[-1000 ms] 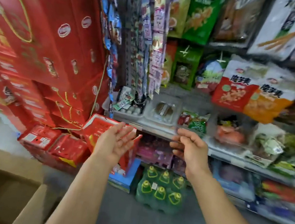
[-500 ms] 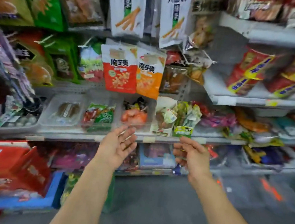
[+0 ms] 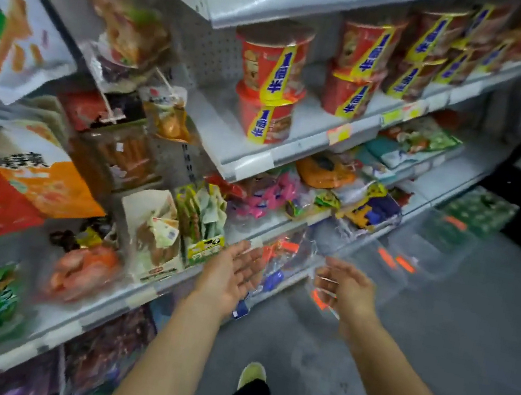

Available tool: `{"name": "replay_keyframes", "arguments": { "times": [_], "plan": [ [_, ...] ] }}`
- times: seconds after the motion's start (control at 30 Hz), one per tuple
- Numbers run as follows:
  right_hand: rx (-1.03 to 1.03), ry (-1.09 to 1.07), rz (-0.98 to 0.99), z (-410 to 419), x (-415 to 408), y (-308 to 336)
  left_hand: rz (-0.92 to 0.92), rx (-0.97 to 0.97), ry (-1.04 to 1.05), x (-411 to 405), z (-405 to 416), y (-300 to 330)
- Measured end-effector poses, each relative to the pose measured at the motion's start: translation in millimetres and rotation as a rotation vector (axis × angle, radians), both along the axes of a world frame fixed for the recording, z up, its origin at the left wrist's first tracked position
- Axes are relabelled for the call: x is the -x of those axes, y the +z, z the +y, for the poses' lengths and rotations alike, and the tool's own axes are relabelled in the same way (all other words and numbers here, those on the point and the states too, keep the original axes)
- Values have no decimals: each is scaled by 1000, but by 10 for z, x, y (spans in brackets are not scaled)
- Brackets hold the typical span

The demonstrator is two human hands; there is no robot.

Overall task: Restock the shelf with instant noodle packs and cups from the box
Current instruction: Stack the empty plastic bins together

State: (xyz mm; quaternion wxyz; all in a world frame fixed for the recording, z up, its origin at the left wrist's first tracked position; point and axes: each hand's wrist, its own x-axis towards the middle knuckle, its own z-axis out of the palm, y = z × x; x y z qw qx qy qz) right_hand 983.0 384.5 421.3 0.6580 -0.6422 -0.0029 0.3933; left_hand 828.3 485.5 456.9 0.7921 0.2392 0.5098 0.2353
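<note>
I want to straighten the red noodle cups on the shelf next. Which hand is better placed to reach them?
Probably the right hand. Both hands are empty and low, but the red noodle cups stand up and to the right, nearer that side; the left hand hangs before the snack packs.

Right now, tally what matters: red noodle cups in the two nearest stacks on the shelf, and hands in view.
Red instant noodle cups, nearest stack: 2
Red instant noodle cups, second stack: 2
Hands holding nothing (left hand, right hand): 2
Total: 6
Cups farther along the shelf are too blurred to count.
</note>
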Motion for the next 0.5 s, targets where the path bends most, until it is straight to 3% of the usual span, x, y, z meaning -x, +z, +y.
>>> {"name": "replay_keyframes", "arguments": {
  "times": [0.2,0.5],
  "plan": [
    [76,-137,99,348,-882,-340,144,55,-211,-1140,473,-360],
    [245,-316,145,495,-2330,-1119,186,212,-506,-2947,953,-1404]
  ]
}}
